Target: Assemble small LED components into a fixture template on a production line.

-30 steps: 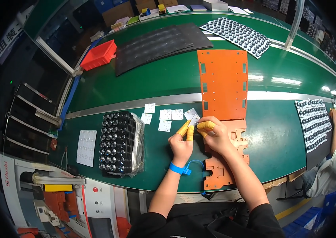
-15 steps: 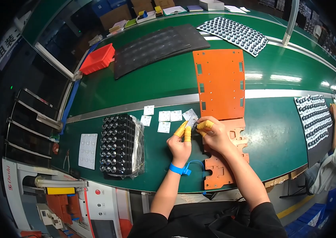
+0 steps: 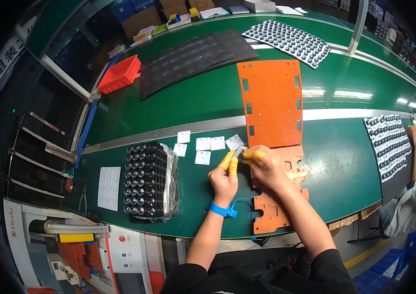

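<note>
Yellow finger cots cover fingertips on both hands. My left hand, with a blue wrist strap, pinches a small whitish square board. Close against it, my right hand is closed in a pinch at the board's edge; a small dark piece shows at its fingertips, too small to name. Several similar white square circuit boards lie just beyond and left of my hands. Under my right forearm is an orange slotted fixture plate, and a flat orange panel lies beyond it.
Left of my hands stands a stack of black trays with shiny round lenses, beside a white board sheet and pliers. Farther back are a red bin, black sheets and a lens-covered panel. Another person's arm reaches in at right.
My hands stay nearly in place. The held board has tilted slightly, and my right fingertips have shifted a little against it.
</note>
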